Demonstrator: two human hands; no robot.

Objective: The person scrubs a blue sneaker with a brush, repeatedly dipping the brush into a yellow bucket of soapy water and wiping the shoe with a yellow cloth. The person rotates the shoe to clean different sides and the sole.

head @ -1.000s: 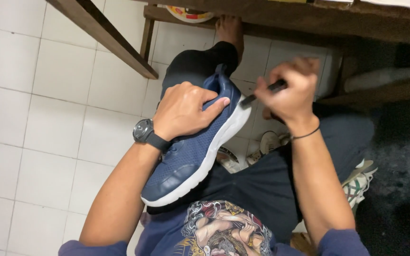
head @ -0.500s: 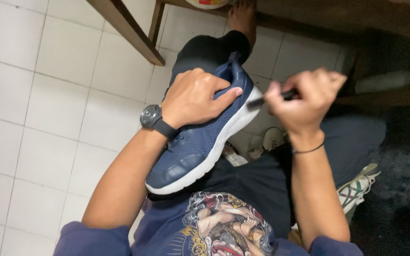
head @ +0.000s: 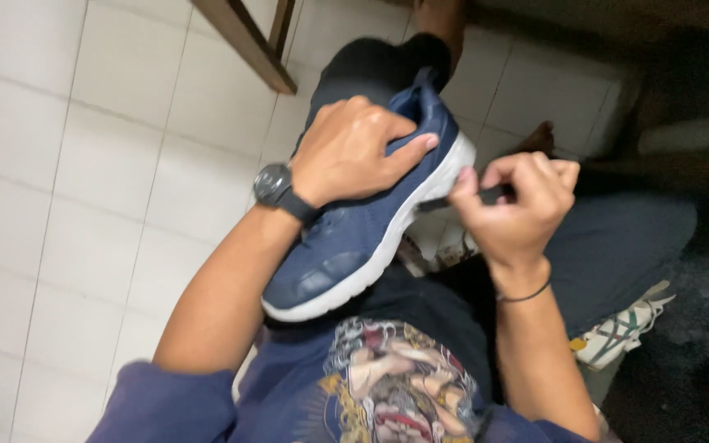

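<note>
Head view: one camera only, looking down.
Left grip: left hand [head: 353,148] closed over the shoe [head: 363,226]'s heel end, toe hanging below it.
Right grip: right hand [head: 512,209] pinched shut on a thin dark tool [head: 486,197], tip at the sole edge just beside the left grip.
Risk: the tool could skid off the sole toward the left thumb; the loose toe could swing.

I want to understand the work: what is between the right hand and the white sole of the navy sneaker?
In the head view, a thin dark tool, pinched in the right hand, reaches to the sole edge of the navy sneaker, which the left hand grips.
</note>
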